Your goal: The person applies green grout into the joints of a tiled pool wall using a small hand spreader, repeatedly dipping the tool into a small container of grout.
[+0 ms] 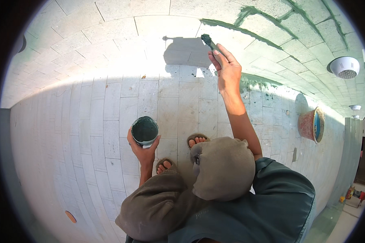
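Note:
My left hand (pixel 143 152) is wrapped round a small round tub (pixel 146 142) of dark green, paint-like coating, held upright above the floor by my left foot. Up ahead, my right hand (pixel 228 71) pinches the handle of a brush (pixel 207 40) between thumb and fingers. Thick dark green coating covers the brush's tip, which points up and left toward the pale block wall (pixel 158 25). Whether the tip touches the wall I cannot tell. Dark green stripes (pixel 247 29) run along the wall's joints to the right of the brush.
A worn red bucket (pixel 306 124) with a blue inside stands on the tiled floor (pixel 121 101) to the right. White round lamps (pixel 344 67) stick out from the wall. Green splashes (pixel 267 91) mark the wall's foot. An orange-brown oval piece (pixel 70 216) lies at lower left.

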The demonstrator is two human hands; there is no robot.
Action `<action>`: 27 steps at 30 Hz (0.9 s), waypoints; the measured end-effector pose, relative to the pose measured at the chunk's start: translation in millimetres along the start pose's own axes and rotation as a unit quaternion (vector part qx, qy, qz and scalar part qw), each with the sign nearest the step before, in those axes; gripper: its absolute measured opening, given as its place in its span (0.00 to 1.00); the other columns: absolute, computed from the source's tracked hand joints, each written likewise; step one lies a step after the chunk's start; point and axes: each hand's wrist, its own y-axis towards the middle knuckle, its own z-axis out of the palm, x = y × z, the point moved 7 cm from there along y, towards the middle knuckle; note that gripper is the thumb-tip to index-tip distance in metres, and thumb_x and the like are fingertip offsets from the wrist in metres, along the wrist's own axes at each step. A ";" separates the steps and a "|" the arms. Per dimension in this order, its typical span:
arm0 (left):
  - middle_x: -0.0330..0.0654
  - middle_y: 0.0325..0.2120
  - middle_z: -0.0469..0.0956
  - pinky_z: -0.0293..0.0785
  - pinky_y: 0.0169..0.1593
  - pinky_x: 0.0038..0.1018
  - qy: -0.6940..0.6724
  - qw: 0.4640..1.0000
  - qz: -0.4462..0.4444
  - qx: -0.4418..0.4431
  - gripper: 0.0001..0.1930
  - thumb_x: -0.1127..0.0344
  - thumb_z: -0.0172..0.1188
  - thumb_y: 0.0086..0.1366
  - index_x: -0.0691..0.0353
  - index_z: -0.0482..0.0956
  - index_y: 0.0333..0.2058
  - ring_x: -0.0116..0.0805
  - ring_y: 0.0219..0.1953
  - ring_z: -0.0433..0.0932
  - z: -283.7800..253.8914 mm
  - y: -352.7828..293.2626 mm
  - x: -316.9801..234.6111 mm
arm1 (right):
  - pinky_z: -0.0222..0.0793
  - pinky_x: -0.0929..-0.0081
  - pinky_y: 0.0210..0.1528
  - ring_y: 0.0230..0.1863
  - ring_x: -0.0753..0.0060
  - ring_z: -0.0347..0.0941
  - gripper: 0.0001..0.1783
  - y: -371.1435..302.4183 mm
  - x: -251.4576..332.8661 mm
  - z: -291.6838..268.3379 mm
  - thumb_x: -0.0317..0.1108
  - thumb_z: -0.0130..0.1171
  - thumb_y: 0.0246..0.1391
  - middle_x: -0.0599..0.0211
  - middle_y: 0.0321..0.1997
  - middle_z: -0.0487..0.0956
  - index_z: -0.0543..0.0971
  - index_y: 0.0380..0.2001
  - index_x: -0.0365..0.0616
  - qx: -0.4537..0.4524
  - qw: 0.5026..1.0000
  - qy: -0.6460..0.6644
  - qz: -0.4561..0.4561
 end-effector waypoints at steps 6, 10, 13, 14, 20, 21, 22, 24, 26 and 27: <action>0.51 0.56 0.63 0.66 0.59 0.36 0.006 1.000 -0.003 -0.002 0.51 0.70 0.79 0.43 0.68 0.56 0.63 0.43 0.58 0.66 -0.8 2.6 1.8 | 0.76 0.81 0.44 0.39 0.73 0.80 0.17 32.7 30.9 -16.7 0.25 0.61 0.59 0.55 0.37 0.83 0.77 0.49 0.25 -0.127 0.960 -0.139 -0.209; 0.51 0.55 0.64 0.66 0.58 0.37 0.000 1.000 -0.009 -0.006 0.51 0.69 0.80 0.43 0.68 0.57 0.62 0.43 0.57 0.67 -2.8 3.2 -2.3 | 0.70 0.82 0.34 0.29 0.81 0.76 0.15 33.3 32.4 -9.3 0.32 0.64 0.57 0.63 0.26 0.82 0.83 0.45 0.35 -0.195 0.905 -0.272 -0.263; 0.50 0.53 0.66 0.66 0.58 0.35 -0.010 1.000 -0.010 -0.014 0.49 0.70 0.80 0.44 0.68 0.58 0.61 0.42 0.55 0.68 -7.2 3.1 -2.9 | 0.68 0.77 0.28 0.23 0.81 0.71 0.15 26.8 33.9 3.9 0.34 0.63 0.56 0.63 0.19 0.79 0.83 0.44 0.36 -0.218 0.883 -0.295 -0.292; 0.49 0.53 0.66 0.67 0.58 0.33 -0.004 1.000 -0.008 -0.019 0.47 0.71 0.79 0.45 0.68 0.59 0.60 0.40 0.55 0.69 -9.4 2.5 -3.2 | 0.68 0.78 0.28 0.23 0.81 0.71 0.15 24.5 32.6 8.9 0.34 0.62 0.56 0.63 0.20 0.80 0.83 0.44 0.36 -0.213 0.886 -0.286 -0.296; 0.49 0.53 0.67 0.66 0.59 0.33 -0.019 0.999 -0.024 -0.021 0.46 0.72 0.79 0.45 0.68 0.59 0.60 0.39 0.55 0.69 -12.6 4.8 -8.3 | 0.71 0.78 0.31 0.24 0.82 0.73 0.17 21.8 15.1 36.1 0.34 0.60 0.58 0.57 0.24 0.82 0.82 0.47 0.35 -0.162 0.927 -0.242 -0.237; 0.49 0.53 0.67 0.65 0.60 0.33 -0.020 0.999 -0.028 -0.018 0.46 0.71 0.79 0.45 0.68 0.59 0.61 0.39 0.55 0.69 -12.5 4.7 -10.8 | 0.70 0.76 0.30 0.22 0.80 0.73 0.16 27.6 9.3 37.1 0.32 0.62 0.56 0.55 0.27 0.83 0.82 0.46 0.37 -0.172 0.903 -0.259 -0.296; 0.49 0.53 0.67 0.65 0.60 0.33 -0.018 0.999 -0.028 -0.021 0.46 0.71 0.79 0.45 0.68 0.59 0.61 0.39 0.55 0.68 -12.8 5.4 -13.9 | 0.67 0.78 0.28 0.22 0.82 0.69 0.16 28.6 6.7 39.2 0.32 0.63 0.56 0.61 0.24 0.81 0.83 0.46 0.38 -0.172 0.896 -0.272 -0.306; 0.49 0.53 0.66 0.65 0.60 0.33 -0.016 0.999 -0.026 -0.025 0.46 0.71 0.79 0.45 0.68 0.60 0.61 0.39 0.56 0.68 -14.6 6.4 -18.0 | 0.61 0.82 0.24 0.20 0.87 0.61 0.15 31.5 3.4 41.4 0.32 0.65 0.54 0.72 0.17 0.75 0.84 0.45 0.40 -0.171 0.881 -0.299 -0.325; 0.48 0.54 0.66 0.65 0.60 0.33 -0.019 0.999 -0.023 -0.028 0.46 0.71 0.79 0.46 0.68 0.59 0.61 0.39 0.56 0.68 -17.2 7.4 -14.5 | 0.60 0.81 0.23 0.19 0.87 0.60 0.15 26.4 3.6 47.1 0.32 0.65 0.53 0.71 0.15 0.74 0.84 0.44 0.40 -0.173 0.864 -0.330 -0.338; 0.48 0.54 0.66 0.65 0.60 0.33 -0.021 0.999 -0.022 -0.029 0.46 0.71 0.78 0.46 0.68 0.59 0.61 0.39 0.56 0.68 -17.5 7.8 -12.5 | 0.60 0.81 0.23 0.19 0.87 0.60 0.15 24.3 4.4 48.6 0.32 0.65 0.53 0.71 0.15 0.74 0.84 0.44 0.40 -0.174 0.858 -0.336 -0.349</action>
